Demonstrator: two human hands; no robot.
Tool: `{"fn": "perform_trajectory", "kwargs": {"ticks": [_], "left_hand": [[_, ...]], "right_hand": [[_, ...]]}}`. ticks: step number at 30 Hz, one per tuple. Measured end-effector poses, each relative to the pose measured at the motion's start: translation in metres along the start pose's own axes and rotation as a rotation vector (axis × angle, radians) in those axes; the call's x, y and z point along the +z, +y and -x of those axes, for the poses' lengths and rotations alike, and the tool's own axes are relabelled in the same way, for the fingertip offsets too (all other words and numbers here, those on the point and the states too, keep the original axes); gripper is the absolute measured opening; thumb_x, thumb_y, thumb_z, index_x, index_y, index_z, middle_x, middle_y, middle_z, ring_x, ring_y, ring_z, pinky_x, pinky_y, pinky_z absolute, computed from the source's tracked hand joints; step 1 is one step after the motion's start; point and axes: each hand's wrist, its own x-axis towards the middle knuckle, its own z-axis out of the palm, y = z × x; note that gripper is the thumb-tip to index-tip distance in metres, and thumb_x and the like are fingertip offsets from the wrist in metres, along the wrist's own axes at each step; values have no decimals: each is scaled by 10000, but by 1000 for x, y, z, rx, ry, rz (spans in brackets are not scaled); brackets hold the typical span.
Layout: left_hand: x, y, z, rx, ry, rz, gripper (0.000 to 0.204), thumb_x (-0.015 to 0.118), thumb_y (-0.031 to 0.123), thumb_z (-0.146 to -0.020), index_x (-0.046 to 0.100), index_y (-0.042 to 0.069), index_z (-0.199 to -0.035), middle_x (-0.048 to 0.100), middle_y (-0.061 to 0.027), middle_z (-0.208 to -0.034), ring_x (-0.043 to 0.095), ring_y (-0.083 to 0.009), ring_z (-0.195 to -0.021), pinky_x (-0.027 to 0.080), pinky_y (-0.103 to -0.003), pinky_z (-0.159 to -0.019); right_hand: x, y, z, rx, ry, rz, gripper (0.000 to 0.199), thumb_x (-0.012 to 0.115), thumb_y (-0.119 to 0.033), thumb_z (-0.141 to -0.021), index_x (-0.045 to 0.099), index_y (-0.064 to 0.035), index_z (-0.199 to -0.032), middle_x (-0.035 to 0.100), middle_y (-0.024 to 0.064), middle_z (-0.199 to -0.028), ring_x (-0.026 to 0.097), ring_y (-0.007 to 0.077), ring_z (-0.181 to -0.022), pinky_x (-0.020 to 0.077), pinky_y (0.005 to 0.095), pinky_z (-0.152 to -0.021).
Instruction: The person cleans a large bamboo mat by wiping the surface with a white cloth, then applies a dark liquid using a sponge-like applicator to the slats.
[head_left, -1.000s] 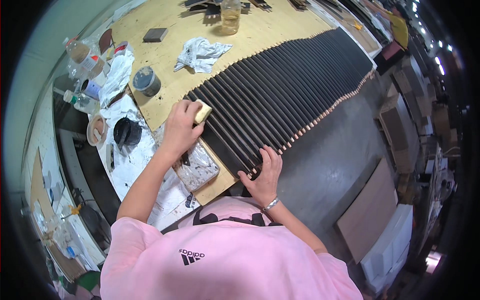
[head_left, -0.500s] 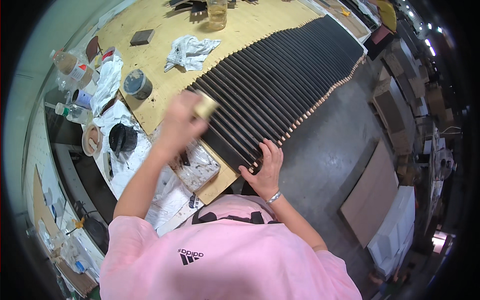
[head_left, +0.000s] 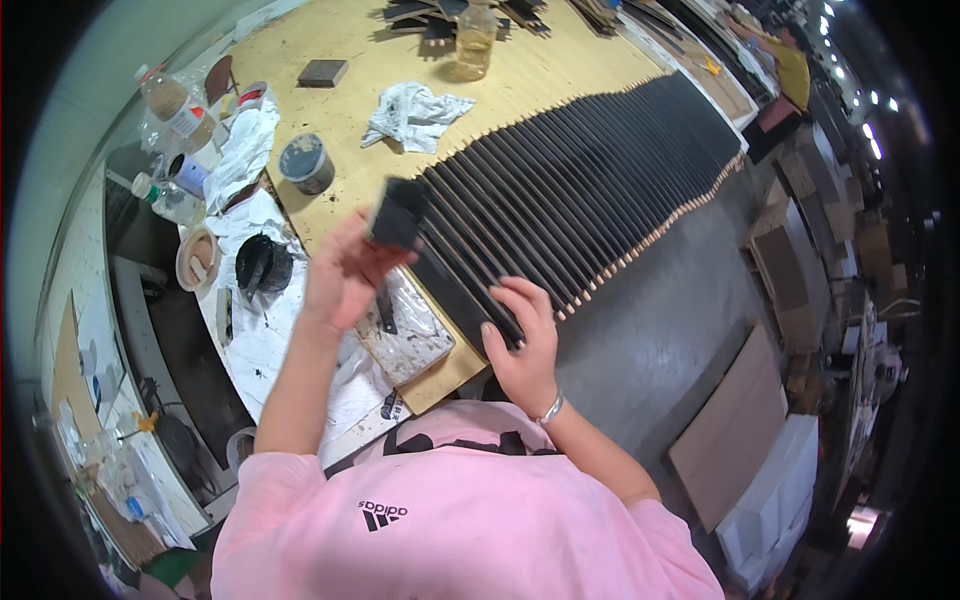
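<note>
R hand (head_left: pixel 525 345): flat, fingers spread, pressing on near end of slats (head_left: pixel 580 190), a row of dark strips laid side by side w/ pale tips along the surface (head_left: pixel 340 110) edge. L hand (head_left: pixel 340 275): raised above surface, closed on a dark block (head_left: pixel 398 213), held just over the nearest slats. Under L hand: stained pad (head_left: pixel 410 335) on white sheet. Left of it: black bowl (head_left: pixel 263 265). Farther: grey tin (head_left: pixel 306 163), crumpled rag (head_left: pixel 415 112). Far end: small dark block (head_left: pixel 323 72), bottle (head_left: pixel 474 38).
</note>
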Motion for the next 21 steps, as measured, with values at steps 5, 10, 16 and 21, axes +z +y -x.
{"fn": "perform_trajectory", "kwargs": {"ticks": [5,10,16,21], "left_hand": [[-2,-32,45,-121,-59,308,434,467,275,-1020,529,-49,-1303,642,-231,-1208,654,-373,-1094,560,-442,-957],[-29,-42,82,23,-30,360,477,442,323,-1023,535,-53,-1303,651,-220,-1209,672,-350,-1068,581,-428,-914],[-41,-25,124,-2,131,-67,403,472,306,-1014,620,-44,-1149,701,-184,-1070,719,-305,-893,603,-398,-775],[-72,8,146,298,546,-416,276,570,235,-976,669,-13,-1047,707,-123,-974,666,-180,-814,540,-307,-768]], "right_hand": [[33,-11,-43,451,-341,-857,572,627,-75,-912,448,40,-1443,528,117,-1411,474,199,-1323,346,335,-1108],[57,-21,-49,507,-668,-1142,470,626,-112,-932,520,28,-1368,620,74,-1237,568,137,-1143,417,297,-1010],[86,-19,-43,702,-800,-1270,403,666,-175,-920,578,8,-1268,655,56,-1133,607,122,-1055,456,283,-944],[102,-25,-47,767,-856,-1397,576,690,-113,-820,523,31,-1353,572,191,-1370,562,292,-1268,415,449,-1098]]}}
